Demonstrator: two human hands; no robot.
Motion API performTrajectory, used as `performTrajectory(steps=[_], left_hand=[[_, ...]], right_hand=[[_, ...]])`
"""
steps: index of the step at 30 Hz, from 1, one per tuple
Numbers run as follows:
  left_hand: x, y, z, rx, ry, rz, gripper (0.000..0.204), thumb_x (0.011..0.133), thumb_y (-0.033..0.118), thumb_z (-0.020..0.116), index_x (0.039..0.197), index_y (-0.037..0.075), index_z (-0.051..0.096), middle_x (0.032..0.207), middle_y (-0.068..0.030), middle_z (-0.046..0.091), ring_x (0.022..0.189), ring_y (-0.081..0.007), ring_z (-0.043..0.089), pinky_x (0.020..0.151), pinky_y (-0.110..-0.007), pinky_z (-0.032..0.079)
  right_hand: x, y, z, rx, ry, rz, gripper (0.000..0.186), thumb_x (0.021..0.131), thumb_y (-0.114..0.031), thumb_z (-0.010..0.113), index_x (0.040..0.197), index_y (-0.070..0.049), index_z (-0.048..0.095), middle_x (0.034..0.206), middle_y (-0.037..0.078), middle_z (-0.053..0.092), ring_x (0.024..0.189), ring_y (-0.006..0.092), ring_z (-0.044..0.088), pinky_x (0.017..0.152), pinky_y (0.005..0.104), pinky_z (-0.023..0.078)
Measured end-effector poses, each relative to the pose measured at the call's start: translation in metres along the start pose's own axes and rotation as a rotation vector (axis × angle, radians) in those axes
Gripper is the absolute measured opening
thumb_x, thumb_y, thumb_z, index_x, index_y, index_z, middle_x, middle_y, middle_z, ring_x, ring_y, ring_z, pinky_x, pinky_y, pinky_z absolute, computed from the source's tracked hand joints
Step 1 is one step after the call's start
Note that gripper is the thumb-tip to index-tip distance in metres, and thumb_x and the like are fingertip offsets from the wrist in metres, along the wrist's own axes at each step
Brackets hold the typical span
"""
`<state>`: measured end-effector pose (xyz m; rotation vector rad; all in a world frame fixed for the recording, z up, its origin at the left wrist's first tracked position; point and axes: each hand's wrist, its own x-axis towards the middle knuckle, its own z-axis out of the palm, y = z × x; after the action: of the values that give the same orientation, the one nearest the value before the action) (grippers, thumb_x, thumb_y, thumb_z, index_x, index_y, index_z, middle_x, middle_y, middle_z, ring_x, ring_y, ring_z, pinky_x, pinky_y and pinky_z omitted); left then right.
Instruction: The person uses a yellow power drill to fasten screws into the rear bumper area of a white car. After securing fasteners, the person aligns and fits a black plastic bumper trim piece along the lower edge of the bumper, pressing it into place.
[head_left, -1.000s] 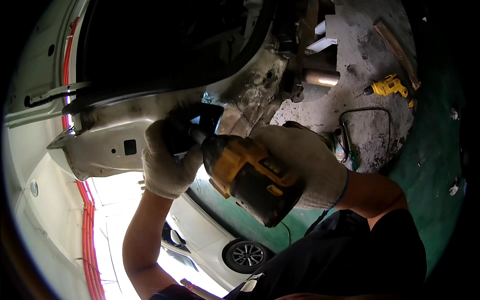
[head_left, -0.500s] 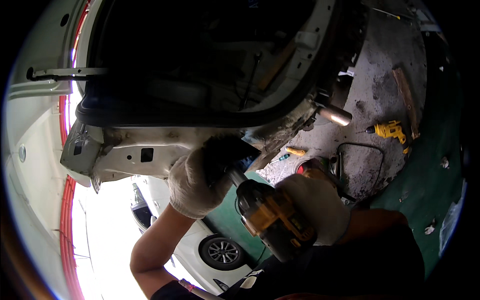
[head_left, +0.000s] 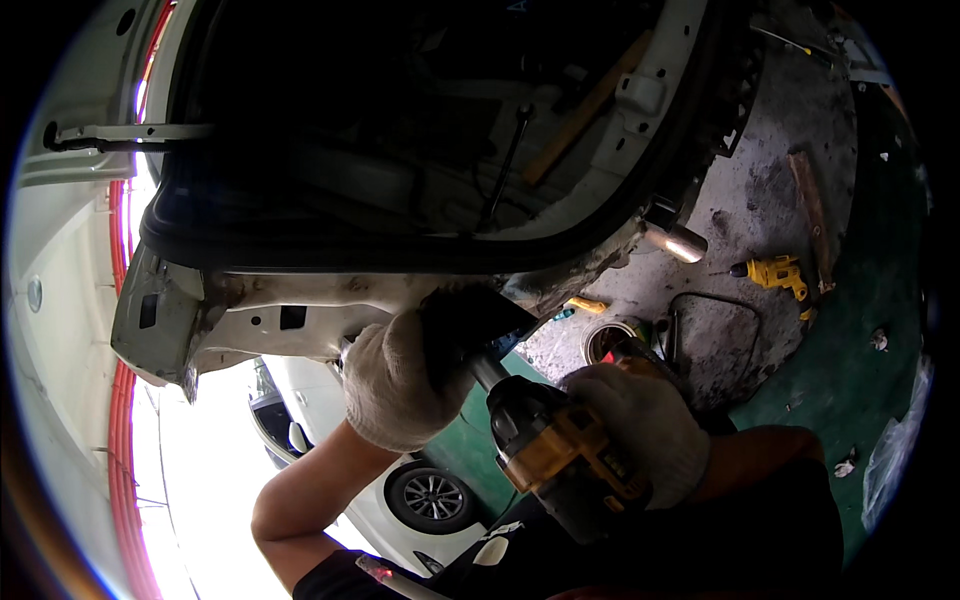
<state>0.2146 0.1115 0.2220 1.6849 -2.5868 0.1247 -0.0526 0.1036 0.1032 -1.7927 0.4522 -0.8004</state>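
My gloved left hand point(head_left: 400, 385) is closed at a dark angular part point(head_left: 470, 320), which sits against the stripped car-body panel point(head_left: 360, 292) under the rubber-edged opening point(head_left: 430, 262). My gloved right hand point(head_left: 645, 435) grips a yellow-and-black power driver point(head_left: 545, 450). Its socket shaft point(head_left: 490, 372) points up-left into the dark part, right beside my left fingers. The tip of the socket is hidden in shadow.
On the stained board point(head_left: 745, 200) at right lie a yellow drill point(head_left: 775, 272), a wood strip point(head_left: 810, 220), a round tin point(head_left: 610, 340) and loose tools. A white car point(head_left: 430, 535) stands below. Crumpled plastic point(head_left: 890, 450) lies on the green floor.
The view has shifted, showing more of the body opening. Both hands and the driver appear lower and further right in the picture, still at the dark part on the panel.
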Motion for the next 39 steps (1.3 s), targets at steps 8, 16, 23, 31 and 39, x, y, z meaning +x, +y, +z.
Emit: performTrajectory(steps=[8, 16, 23, 31, 39], left_hand=[[-0.011, -0.003, 0.004, 0.051, 0.079, -0.009, 0.053, 0.086, 0.018, 0.08, 0.124, -0.007, 0.054, 0.1, -0.0158, 0.078, 0.084, -0.027, 0.077, 0.074, -0.036, 0.062], [-0.009, 0.003, -0.009, 0.159, 0.075, 0.109, 0.078, 0.08, 0.035, 0.084, 0.14, -0.006, 0.056, 0.099, -0.0123, 0.073, 0.085, -0.0271, 0.071, 0.08, -0.04, 0.057], [0.002, 0.009, -0.056, 0.078, 0.172, 0.449, 0.103, 0.097, 0.088, 0.034, 0.145, -0.002, 0.051, 0.134, -0.0273, 0.057, 0.139, -0.045, 0.05, 0.109, -0.054, 0.049], [0.088, -0.003, 0.005, -0.333, -0.05, 0.7, 0.096, 0.099, 0.083, 0.033, 0.155, 0.007, 0.05, 0.143, -0.0302, 0.06, 0.137, -0.0504, 0.056, 0.105, -0.06, 0.05], [0.088, -0.006, 0.0, -0.437, -0.114, 0.676, 0.096, 0.098, 0.084, 0.036, 0.144, 0.002, 0.06, 0.131, -0.0298, 0.069, 0.124, -0.0508, 0.066, 0.095, -0.055, 0.055]], right_hand=[[0.0, 0.001, 0.001, 0.013, -0.006, -0.004, 0.073, 0.079, -0.04, 0.086, 0.129, 0.005, 0.055, 0.116, 0.023, 0.067, 0.099, 0.0362, 0.074, 0.081, 0.0458, 0.061], [-0.003, -0.002, 0.009, 0.01, 0.047, 0.061, 0.059, 0.082, -0.036, 0.084, 0.12, 0.001, 0.06, 0.113, 0.021, 0.068, 0.098, 0.0336, 0.074, 0.083, 0.045, 0.061], [-0.006, 0.005, 0.015, -0.03, 0.11, -0.005, 0.058, 0.082, -0.041, 0.083, 0.119, 0.0, 0.063, 0.112, 0.016, 0.069, 0.101, 0.0318, 0.073, 0.084, 0.0435, 0.061], [-0.006, 0.01, 0.012, -0.026, 0.092, 0.018, 0.061, 0.081, -0.042, 0.086, 0.115, 0.003, 0.063, 0.106, 0.018, 0.067, 0.095, 0.0294, 0.074, 0.074, 0.0414, 0.063], [-0.004, 0.011, 0.013, -0.066, 0.016, -0.017, 0.071, 0.078, -0.049, 0.088, 0.116, 0.005, 0.061, 0.105, 0.019, 0.068, 0.091, 0.0294, 0.075, 0.074, 0.0404, 0.063]])
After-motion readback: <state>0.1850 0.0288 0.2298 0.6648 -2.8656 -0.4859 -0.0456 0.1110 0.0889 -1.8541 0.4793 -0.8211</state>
